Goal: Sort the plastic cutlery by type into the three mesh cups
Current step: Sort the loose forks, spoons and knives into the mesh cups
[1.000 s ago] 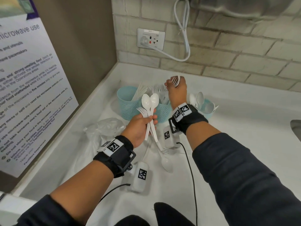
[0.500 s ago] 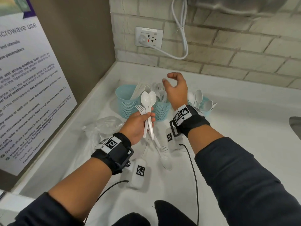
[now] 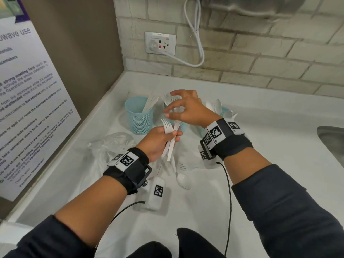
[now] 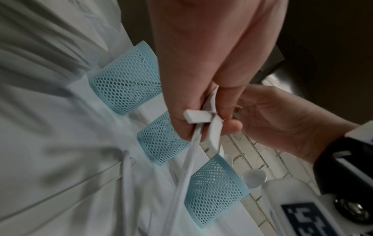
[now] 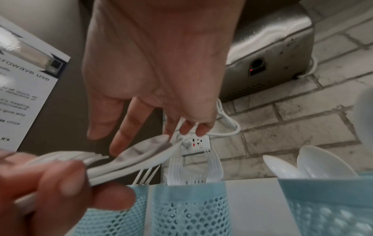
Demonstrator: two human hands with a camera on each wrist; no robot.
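Between the two hands, above the white bench [image 3: 260,164], a small bundle of white cutlery [image 3: 172,133] stands nearly upright. The left hand [image 3: 158,141] grips it round the handles, fingers [image 5: 66,180] curled tight; a fork [image 3: 166,125] and at least one spoon [image 5: 145,151] show in the bundle. The right hand [image 3: 189,110] reaches over the top of it with fingers [image 5: 129,124] spread and loosely bent, tips close by the spoon bowl; whether they touch it cannot be told, and they hold nothing.

Just behind the hands three blue mesh cups stand in a row. The left cup [image 3: 138,116] holds knives, the middle cup [image 5: 189,207] holds forks, and the right cup [image 5: 327,206] holds spoons. The right hand and wrist band cover most of the middle and right cups in the head view.

Below the hands, a loose spoon [image 3: 183,180] and a loose fork [image 3: 181,166] lie on the bench. A crumpled clear bag [image 3: 113,144] lies to the left. Two black cables trail toward the person. Behind, a brick wall carries a socket [image 3: 160,43] with a white cord [image 3: 195,43].
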